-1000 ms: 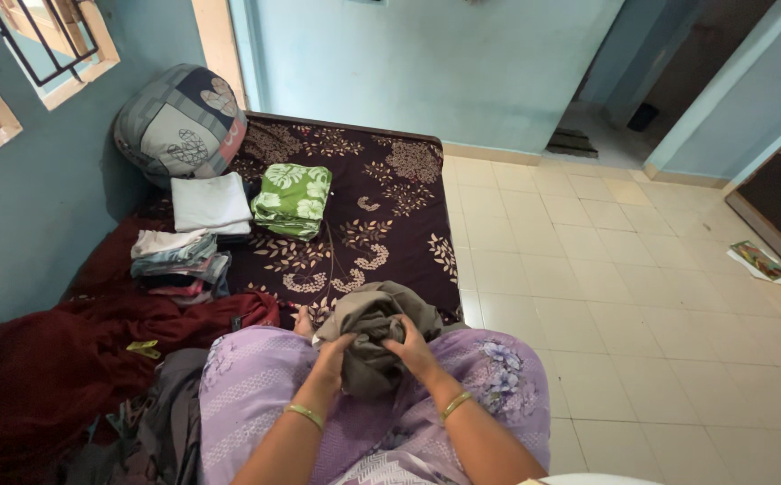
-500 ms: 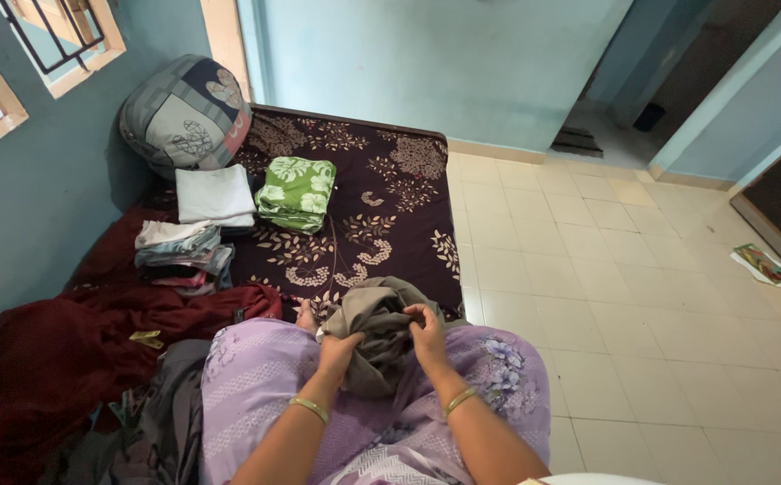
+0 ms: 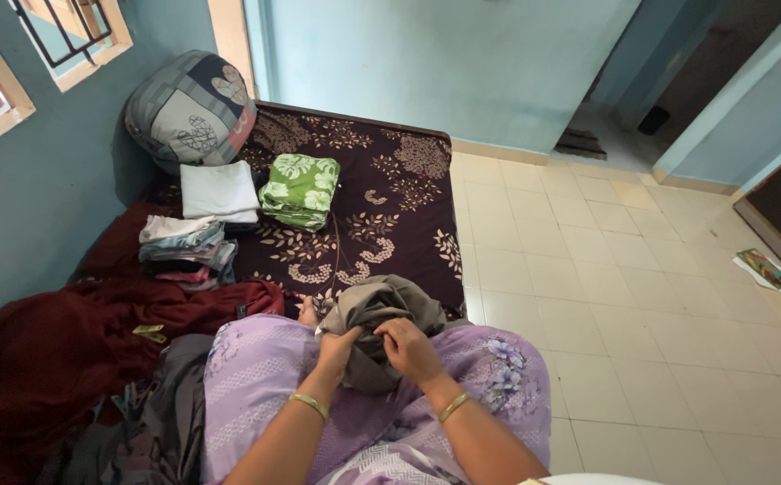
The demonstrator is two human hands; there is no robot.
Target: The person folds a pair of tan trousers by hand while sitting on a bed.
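I see my left hand (image 3: 336, 346) and right hand (image 3: 408, 346) both on a bunched grey-brown garment (image 3: 381, 314) that sits on my lap, at the near edge of the bed (image 3: 390, 207). The left fingers are curled tight into the cloth, gripping a fold. The right fingers are bent over the top of the bundle and pinch the fabric just beside the left hand. My lap is covered in lilac patterned cloth (image 3: 255, 377). Further up the dark floral bed lie a folded green leaf-print cloth (image 3: 299, 190), a folded white cloth (image 3: 220, 190) just beside it, and a small stack of folded clothes (image 3: 185, 251). A patchwork pillow (image 3: 191, 108) leans in the corner. A dark red blanket (image 3: 67, 346) is heaped on my left.
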